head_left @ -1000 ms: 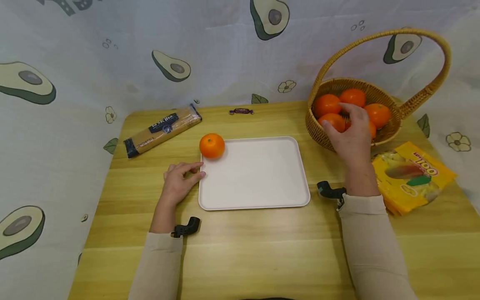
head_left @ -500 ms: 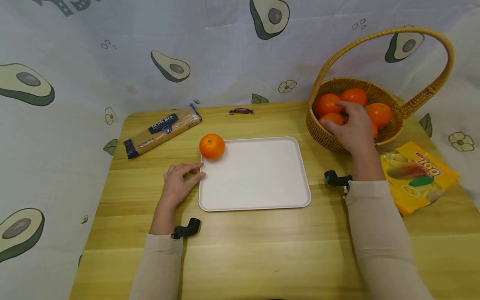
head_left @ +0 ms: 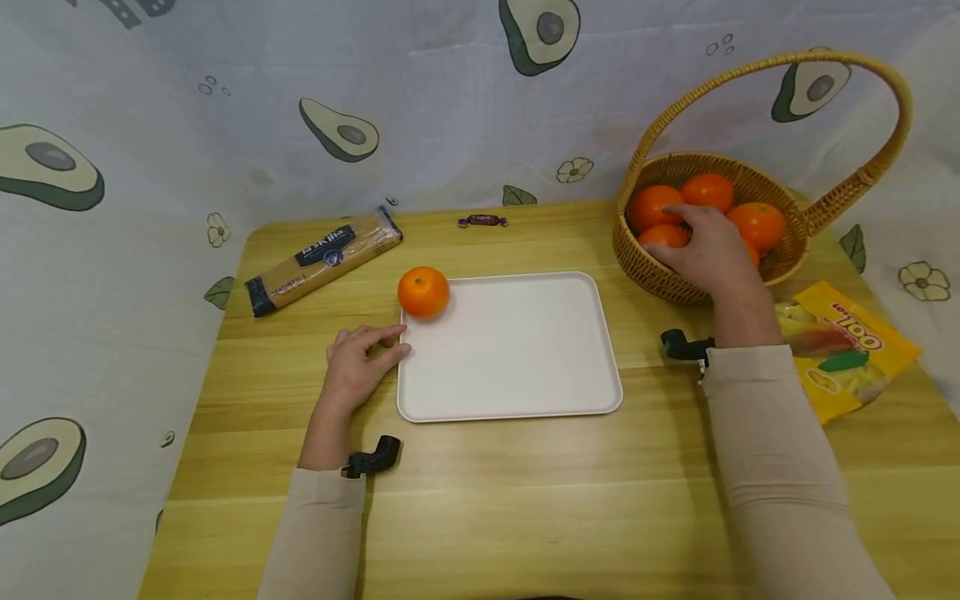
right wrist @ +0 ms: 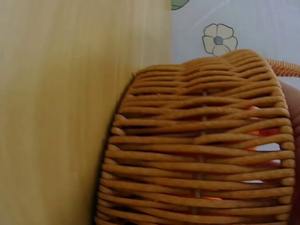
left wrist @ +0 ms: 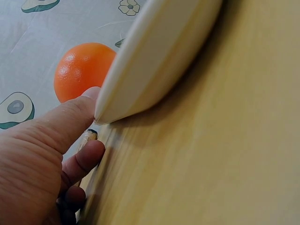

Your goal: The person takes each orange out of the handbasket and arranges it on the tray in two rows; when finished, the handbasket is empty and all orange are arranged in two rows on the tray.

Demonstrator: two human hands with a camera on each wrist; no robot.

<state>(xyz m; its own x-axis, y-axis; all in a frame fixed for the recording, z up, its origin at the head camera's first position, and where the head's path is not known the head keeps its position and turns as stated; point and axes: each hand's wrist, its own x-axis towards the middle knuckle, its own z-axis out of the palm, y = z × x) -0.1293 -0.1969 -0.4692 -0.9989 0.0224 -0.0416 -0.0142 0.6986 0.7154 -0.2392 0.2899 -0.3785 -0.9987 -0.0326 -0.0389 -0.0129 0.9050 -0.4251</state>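
An avocado-print cloth backs the pale wooden counter (head_left: 525, 500). The right hand (head_left: 708, 250) has sunk deeper into the woven wicker basket (head_left: 780, 267), fingers curling over an orange fruit there (head_left: 663, 237), a pickup seemingly beginning. The left hand (head_left: 360, 362), fingers relaxed, stays against the white rectangular tray (head_left: 517, 367).

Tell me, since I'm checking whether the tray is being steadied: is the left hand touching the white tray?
Touching. The left wrist view shows the left hand with its thumb pressed against the corner edge of the white tray, no gap between them.
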